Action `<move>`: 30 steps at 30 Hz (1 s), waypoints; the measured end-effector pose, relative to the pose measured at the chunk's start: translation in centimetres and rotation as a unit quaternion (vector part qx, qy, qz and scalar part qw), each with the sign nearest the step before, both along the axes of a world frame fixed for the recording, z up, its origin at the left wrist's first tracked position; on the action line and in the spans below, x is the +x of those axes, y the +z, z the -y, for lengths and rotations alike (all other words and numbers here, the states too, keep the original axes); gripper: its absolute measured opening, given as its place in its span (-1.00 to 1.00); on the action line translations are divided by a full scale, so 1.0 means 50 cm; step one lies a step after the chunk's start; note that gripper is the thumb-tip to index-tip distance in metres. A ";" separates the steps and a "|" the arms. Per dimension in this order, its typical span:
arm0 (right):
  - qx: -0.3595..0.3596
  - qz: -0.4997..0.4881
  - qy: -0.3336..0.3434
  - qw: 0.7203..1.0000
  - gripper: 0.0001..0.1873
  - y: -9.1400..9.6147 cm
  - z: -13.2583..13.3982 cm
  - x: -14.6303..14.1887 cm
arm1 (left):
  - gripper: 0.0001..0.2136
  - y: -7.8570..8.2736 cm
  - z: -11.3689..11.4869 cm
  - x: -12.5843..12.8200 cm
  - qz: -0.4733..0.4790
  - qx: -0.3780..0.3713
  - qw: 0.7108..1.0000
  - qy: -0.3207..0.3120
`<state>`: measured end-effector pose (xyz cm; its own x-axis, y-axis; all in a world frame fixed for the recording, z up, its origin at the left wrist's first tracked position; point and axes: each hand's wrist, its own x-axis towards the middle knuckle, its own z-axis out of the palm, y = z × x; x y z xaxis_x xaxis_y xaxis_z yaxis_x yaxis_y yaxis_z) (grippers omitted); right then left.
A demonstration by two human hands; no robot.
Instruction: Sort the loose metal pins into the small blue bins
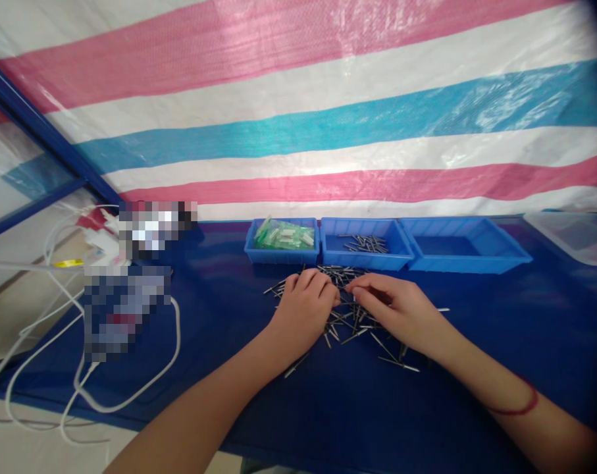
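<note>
A loose pile of thin metal pins point(350, 322) lies on the blue tabletop, some silver and some dark. My left hand point(305, 306) rests over the pile's left side, fingers curled downward and closed; what they hold, if anything, is hidden. From the right, my right hand point(399, 306) reaches over the pile with thumb and forefinger pinched together. Anything between those fingertips is too small to make out. The two hands' fingertips are close together but apart. Behind the pile, a blue bin point(367, 259) contains more of the same pins.
To the left, another blue bin point(282, 257) holds green-and-clear plastic packets point(285, 235). A third blue bin point(470, 263) stands at right, beside a clear plastic container point(569, 237). White cables point(177, 329) loop over the table's left side. A striped sheet point(328, 138) hangs behind.
</note>
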<state>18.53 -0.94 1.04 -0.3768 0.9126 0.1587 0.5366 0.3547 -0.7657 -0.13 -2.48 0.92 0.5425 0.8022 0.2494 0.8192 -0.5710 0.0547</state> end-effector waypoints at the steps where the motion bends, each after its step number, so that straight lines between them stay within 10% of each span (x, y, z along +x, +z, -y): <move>1: 0.005 0.008 0.009 1.000 -0.75 0.004 0.003 -0.002 | -0.85 0.001 -0.002 -0.001 0.014 0.007 1.000 0.001; 10: 0.021 0.002 0.041 0.999 -0.76 0.011 0.014 -0.007 | -0.82 0.022 -0.005 -0.008 0.189 -0.040 0.980 -0.047; 21: -0.044 -0.096 0.016 0.994 -0.76 0.006 0.017 -0.008 | -0.86 0.029 0.003 0.008 0.469 -0.188 0.861 0.056; 30: -0.053 -0.076 0.019 0.996 -0.76 0.014 0.025 -0.013 | -0.87 0.032 0.006 0.006 0.433 -0.164 0.885 0.039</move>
<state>17.86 -2.17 1.72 -0.3903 0.9128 0.1202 0.3995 0.2855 -0.8711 0.16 -2.78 2.52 0.2017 0.9350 0.2918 0.4242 -0.3519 0.8344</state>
